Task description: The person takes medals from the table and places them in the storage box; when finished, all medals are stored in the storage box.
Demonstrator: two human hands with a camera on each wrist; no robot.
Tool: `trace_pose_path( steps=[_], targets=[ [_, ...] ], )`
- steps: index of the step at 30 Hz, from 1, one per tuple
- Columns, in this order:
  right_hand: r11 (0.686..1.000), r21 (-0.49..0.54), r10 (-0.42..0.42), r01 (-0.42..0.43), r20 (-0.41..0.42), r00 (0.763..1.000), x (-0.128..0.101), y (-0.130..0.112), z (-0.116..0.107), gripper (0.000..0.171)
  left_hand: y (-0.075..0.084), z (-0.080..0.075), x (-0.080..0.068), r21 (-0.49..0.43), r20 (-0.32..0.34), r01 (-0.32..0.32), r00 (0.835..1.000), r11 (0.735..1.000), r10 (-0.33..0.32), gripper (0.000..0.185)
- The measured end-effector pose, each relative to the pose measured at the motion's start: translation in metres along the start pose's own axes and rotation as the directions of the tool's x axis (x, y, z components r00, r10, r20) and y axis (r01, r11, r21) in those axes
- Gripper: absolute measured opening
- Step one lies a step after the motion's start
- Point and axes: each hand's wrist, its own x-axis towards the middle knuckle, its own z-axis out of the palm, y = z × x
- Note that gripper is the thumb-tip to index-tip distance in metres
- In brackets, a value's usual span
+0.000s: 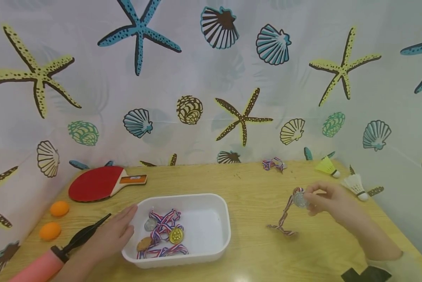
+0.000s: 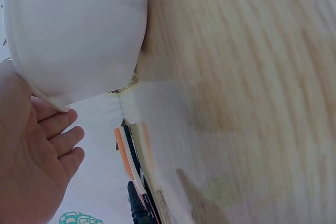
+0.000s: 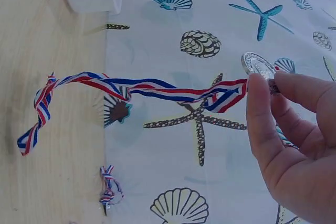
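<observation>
My right hand pinches a silver medal between thumb and fingers, above the right part of the table. From it the red, white and blue ribbon trails down, its twisted end lowest. At the left end of a white plastic basin, my left hand rests against the rim with fingers extended, as the left wrist view also shows. In the basin lie a gold medal, a bronze medal and another silver medal, among tangled striped ribbons.
Behind the basin at left lies a red table tennis paddle. Two orange balls and a pink-and-black hand pump are near my left arm. At the back right are another ribboned medal, a yellow shuttlecock and a white shuttlecock.
</observation>
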Motion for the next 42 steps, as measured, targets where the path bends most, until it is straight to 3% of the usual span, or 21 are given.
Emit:
trace_pose_path(
  steps=[7, 11, 15, 21, 26, 34, 42],
  targets=[
    [0.98, 0.024, -0.193, 0.195, -0.07, 0.979, 0.007, -0.037, -0.004, 0.014, 0.001, 0.0, -0.001, -0.002, 0.01, 0.003, 1.0, 1.0, -0.003, 0.056],
    [0.968, 0.039, -0.244, 0.248, -0.094, 0.965, 0.012, -0.053, -0.004, 0.012, 0.001, -0.001, 0.0, -0.001, 0.019, 0.01, 1.0, 1.0, -0.01, 0.057],
    [0.966, 0.031, -0.253, 0.258, -0.116, 0.961, 0.017, -0.064, 0.0, 0.013, 0.001, 0.0, 0.0, 0.001, 0.016, 0.011, 1.0, 1.0, -0.011, 0.058],
    [0.948, 0.096, -0.291, 0.303, -0.119, 0.949, 0.026, -0.078, 0.012, 0.009, 0.0, 0.0, -0.001, -0.002, -0.005, -0.01, 1.0, 1.0, 0.01, 0.056],
    [0.94, 0.175, -0.279, 0.291, -0.09, 0.956, 0.033, -0.088, 0.022, 0.005, -0.001, 0.001, -0.001, 0.001, -0.02, -0.012, 1.0, 1.0, 0.012, 0.056],
    [0.929, 0.233, -0.277, 0.289, -0.083, 0.957, 0.046, -0.098, 0.037, 0.019, -0.001, 0.001, -0.001, 0.001, -0.021, -0.01, 1.0, 1.0, 0.01, 0.055],
    [0.919, 0.297, -0.252, 0.26, -0.065, 0.966, 0.059, -0.101, 0.053, 0.007, 0.001, 0.0, -0.001, -0.008, -0.002, 0.01, 1.0, 1.0, -0.01, 0.057]
  ],
)
